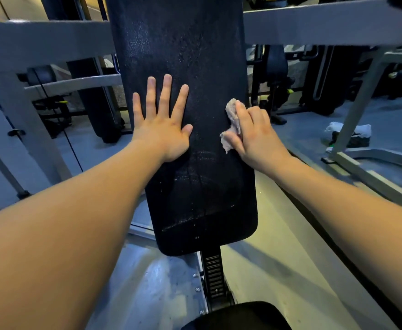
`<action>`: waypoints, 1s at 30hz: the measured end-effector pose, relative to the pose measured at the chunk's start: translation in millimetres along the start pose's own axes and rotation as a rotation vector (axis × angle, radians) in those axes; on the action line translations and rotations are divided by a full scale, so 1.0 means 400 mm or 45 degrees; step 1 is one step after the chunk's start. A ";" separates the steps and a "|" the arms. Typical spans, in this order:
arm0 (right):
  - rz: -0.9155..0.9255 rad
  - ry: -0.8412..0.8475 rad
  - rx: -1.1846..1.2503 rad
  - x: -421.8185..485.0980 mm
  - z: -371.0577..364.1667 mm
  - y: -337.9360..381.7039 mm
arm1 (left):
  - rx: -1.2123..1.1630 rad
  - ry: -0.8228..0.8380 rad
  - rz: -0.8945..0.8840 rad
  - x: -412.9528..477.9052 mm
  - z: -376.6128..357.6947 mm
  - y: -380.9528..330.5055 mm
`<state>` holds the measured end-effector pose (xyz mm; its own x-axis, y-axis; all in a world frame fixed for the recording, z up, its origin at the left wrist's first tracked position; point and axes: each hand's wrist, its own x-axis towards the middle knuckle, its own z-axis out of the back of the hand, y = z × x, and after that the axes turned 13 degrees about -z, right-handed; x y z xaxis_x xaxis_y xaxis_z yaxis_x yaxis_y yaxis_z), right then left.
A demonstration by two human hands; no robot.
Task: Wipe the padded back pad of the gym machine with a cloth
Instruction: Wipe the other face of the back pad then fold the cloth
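Observation:
The long black back pad [195, 55] of the gym machine stands upright in the middle of the head view, with faint streaks on its lower half. My left hand [163, 122] lies flat against the pad's left side, fingers spread and straight. My right hand [254, 134] grips a small crumpled grey cloth [233, 117] and presses it on the pad near its right edge, at about the same height as the left hand. Most of the cloth is hidden under my fingers.
Grey steel frame bars [47, 39] cross behind the pad on both sides. Below the pad a black notched adjuster post [213, 275] runs down to the black seat [238, 316]. White and dark items [349, 134] lie on the floor at right, beside another frame leg.

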<state>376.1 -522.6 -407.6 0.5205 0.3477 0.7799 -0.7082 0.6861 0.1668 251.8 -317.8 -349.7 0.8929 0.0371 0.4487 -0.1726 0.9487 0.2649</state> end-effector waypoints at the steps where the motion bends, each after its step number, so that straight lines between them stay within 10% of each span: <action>1: 0.020 0.019 -0.013 -0.009 -0.001 -0.004 | 0.000 -0.002 0.000 0.001 0.000 0.001; 6: 0.196 -0.055 -0.070 0.047 0.003 -0.038 | 0.000 0.002 0.005 -0.001 0.000 -0.002; 12: -0.149 -0.134 0.006 -0.107 -0.060 0.024 | 0.004 0.003 -0.015 -0.004 0.004 -0.002; 19: 0.222 0.022 -0.107 -0.237 -0.031 -0.024 | -0.005 -0.023 -0.028 -0.009 -0.001 -0.002; 25: -0.129 -0.177 -0.039 0.042 0.021 0.013 | 0.008 -0.003 -0.028 -0.007 0.001 -0.004; 30: -0.134 0.002 -0.046 -0.193 -0.058 0.025 | 0.021 -0.014 -0.024 -0.005 -0.007 -0.001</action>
<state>340.0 -527.5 -480.2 0.5917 0.2733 0.7584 -0.6319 0.7414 0.2258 251.3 -317.4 -353.1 0.8913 0.0160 0.4532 -0.1630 0.9439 0.2872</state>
